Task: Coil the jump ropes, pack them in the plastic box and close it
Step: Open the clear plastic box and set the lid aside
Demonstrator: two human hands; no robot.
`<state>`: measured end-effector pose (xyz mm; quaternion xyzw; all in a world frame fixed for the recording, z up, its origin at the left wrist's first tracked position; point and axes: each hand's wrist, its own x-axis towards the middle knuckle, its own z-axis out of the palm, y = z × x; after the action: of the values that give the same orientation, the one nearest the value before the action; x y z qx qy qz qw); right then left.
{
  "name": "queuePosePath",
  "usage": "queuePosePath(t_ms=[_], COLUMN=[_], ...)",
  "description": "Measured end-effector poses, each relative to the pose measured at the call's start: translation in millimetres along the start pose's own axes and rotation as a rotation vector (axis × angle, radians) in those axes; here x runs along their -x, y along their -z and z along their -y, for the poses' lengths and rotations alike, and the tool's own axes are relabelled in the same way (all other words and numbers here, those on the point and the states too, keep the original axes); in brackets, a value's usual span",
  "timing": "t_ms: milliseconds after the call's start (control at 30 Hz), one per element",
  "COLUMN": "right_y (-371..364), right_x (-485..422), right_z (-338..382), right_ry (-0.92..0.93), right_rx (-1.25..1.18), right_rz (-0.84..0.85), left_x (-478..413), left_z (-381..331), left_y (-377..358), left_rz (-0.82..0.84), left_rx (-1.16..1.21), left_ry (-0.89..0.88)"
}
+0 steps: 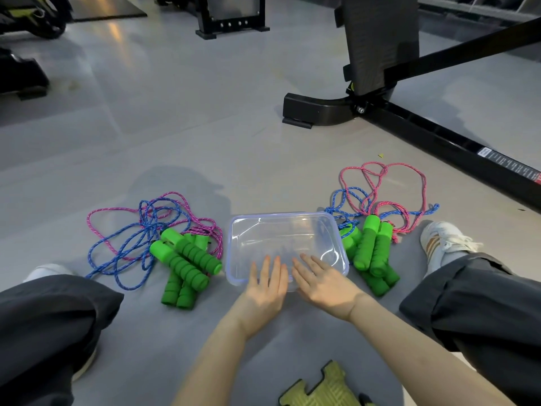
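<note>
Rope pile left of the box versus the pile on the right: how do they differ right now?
The left pile has its green handles crossed and splayed, with blue cord spreading wide; the right pile has handles lying bunched and roughly parallel, with pink loops reaching furthest. Both hold pink and blue cords, are uncoiled, and lie on the floor beside the empty plastic box.

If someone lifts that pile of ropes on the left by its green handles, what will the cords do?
The cords lie in slack, crossing loops, so they would probably dangle and tangle. The ridged green handles look like foam: likely light and easy to grip.
</note>
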<state>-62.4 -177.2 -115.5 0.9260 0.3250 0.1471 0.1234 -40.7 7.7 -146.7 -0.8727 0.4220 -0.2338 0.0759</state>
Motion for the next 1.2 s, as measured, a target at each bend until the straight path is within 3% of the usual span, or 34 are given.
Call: queuePosePath(t_ms=[200, 400, 633, 767, 867, 1000, 1200], right_y=[-9, -11, -14, -5, -4, 6, 26], right_x=[8, 10, 12, 10, 11, 12, -26], right_z=[-1, 3, 2, -5, -6, -20, -15], right_ry=[0.040, 0.009, 0.072, 0.074, 0.011, -0.043, -0.413], right_rx=[0.032, 0.115, 0.190, 0.112, 0.016, -0.085, -0.110], right_rz=[-0.077, -0.019, -0.054, -0.071, -0.033, 0.085, 0.316], left_x=[0, -1, -4, -10, -1, 19, 5], left_z=[3, 5, 12, 29, 52, 69, 38], left_y=[2, 1, 3, 17, 22, 20, 38], left_rz=[0.001, -0.003, 0.103, 0.114, 0.226, 0.316, 0.340], left_rx=[-0.023, -0.031, -0.087, 0.083, 0.228, 0.237, 0.326], left_ry=[-0.038, -0.061, -0.119, -0.179, -0.059, 0.095, 0.297])
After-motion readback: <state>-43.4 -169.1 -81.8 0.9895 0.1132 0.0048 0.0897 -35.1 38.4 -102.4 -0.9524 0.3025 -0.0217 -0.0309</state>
